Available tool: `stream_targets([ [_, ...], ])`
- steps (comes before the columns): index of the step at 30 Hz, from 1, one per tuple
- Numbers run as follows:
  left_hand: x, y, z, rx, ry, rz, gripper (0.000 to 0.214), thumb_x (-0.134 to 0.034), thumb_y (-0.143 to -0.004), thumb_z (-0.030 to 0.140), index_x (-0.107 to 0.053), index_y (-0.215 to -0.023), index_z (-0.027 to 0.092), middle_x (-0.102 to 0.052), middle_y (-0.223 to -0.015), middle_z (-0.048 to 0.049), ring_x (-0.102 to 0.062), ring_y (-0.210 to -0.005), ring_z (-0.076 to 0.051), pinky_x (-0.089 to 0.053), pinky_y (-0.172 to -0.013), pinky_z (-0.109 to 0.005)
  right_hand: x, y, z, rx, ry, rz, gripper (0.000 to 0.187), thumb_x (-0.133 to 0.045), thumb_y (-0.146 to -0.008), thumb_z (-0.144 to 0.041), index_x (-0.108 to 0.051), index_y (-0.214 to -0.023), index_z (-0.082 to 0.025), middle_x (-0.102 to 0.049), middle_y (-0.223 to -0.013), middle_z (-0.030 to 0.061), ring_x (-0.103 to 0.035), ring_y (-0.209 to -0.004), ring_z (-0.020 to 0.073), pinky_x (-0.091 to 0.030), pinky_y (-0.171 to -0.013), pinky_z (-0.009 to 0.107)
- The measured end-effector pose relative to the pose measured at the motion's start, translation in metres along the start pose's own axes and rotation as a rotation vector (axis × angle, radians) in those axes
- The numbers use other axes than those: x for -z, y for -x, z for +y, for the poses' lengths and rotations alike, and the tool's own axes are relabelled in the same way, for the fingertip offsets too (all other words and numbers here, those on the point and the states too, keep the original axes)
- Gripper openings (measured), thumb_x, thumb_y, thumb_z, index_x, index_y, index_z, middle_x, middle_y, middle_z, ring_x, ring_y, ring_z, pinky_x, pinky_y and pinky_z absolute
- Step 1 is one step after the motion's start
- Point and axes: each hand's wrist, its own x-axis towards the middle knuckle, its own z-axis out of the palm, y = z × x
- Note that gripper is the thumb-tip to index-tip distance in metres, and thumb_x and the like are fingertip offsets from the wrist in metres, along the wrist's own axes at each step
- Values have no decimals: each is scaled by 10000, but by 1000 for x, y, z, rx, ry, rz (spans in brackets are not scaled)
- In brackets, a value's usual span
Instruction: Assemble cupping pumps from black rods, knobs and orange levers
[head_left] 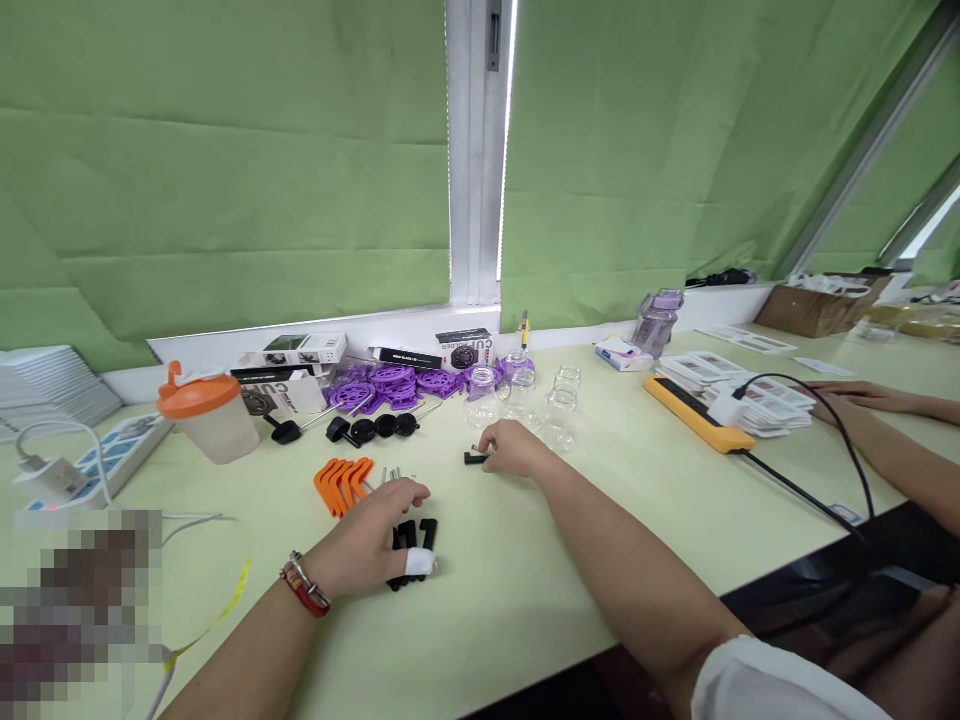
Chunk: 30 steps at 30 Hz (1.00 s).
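Pinching one small black part, the right hand; left hand, fingers curled, covers perhaps four black pieces.

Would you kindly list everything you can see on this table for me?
orange clips: several, orange, beside left hand.
black parts: several, black, under left hand.
small black part: one, black, by right hand.
purple discs: pile, purple, rear.
black knobs: several, black, before discs.
glass jars: about five, clear, beyond right hand.
cup: one, orange-lidded, left.
power strip: one, yellow, right.
table: one, pale green, underneath.
co-worker's hand: one, far right.
left hand: one, resting on black parts.
right hand: one, touching small black part.
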Motion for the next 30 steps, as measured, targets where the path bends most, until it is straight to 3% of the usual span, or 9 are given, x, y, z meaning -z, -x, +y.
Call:
stream_targets([
  [7, -2, -2, 1, -10, 5, 94, 407, -575, -817, 432, -508, -1146, 202, -571, -1073, -100, -534, -943, -230, -464, -781, -364, -5, -3, 3, -8, -60, -121, 171, -741, -593, -144, -710, -759, -170, -645, -716, 31, -555, -630, 139, -373, -538, 226],
  [13, -19, -9, 3, 35, 21, 247, 494, -506, -873, 321, -389, -1342, 220, -593, -1122, -92, -560, -952, -205, -443, -877, -386, -6, 10, -8, 223, -554, -408, 187, -714, -631, -187, -687, -810, -137, -563, -609, -45, -490, -587, 83, -392, -598, 207],
  [16, -24, -11, 11, 27, 103, 272, 321, -458, -895, 293, -531, -1195, 205, -644, -980, -69, -581, -880, -189, -466, -813, -336, -11, 19, -23, 314, -655, -551, 216, -727, -637, -216, -680, -828, -128, -579, -640, -45, -492, -602, 73, -391, -625, 208],
  [20, -21, -10, 24, 23, 207, 257, 197, -464, -892, 297, -622, -957, 200, -650, -838, -33, -575, -763, -158, -464, -706, -275, -14, 22, -29, 364, -670, -632, 250, -753, -626, -245, -686, -834, -124, -633, -696, -15, -538, -642, 91, -414, -649, 219],
  [22, -19, -9, 28, 43, 205, 251, 212, -468, -888, 331, -623, -879, 187, -626, -757, -24, -555, -706, -151, -453, -667, -271, -11, 16, -22, 337, -640, -508, 226, -729, -664, -244, -695, -856, -130, -659, -748, 9, -565, -684, 110, -434, -678, 230],
  [25, -18, -7, 31, 60, 133, 223, 236, -473, -876, 362, -610, -802, 184, -597, -682, -22, -535, -687, -158, -442, -668, -289, -8, 3, -3, 172, -421, -52, 157, -632, -752, -193, -707, -881, -141, -677, -840, 49, -581, -742, 137, -439, -698, 246],
  [26, -18, -6, 31, 52, 95, 205, 234, -474, -873, 359, -605, -782, 188, -591, -663, -20, -529, -685, -161, -438, -679, -298, -8, -1, 3, 149, -293, 36, 161, -621, -758, -177, -714, -886, -148, -678, -874, 59, -581, -761, 146, -435, -706, 254],
  [30, -21, -8, 28, -19, -37, 123, 222, -465, -866, 321, -569, -716, 196, -566, -607, -3, -488, -631, -154, -416, -703, -318, -14, -13, 15, 153, -22, 86, 177, -616, -767, -173, -732, -901, -186, -679, -915, 56, -587, -792, 156, -422, -708, 252],
])
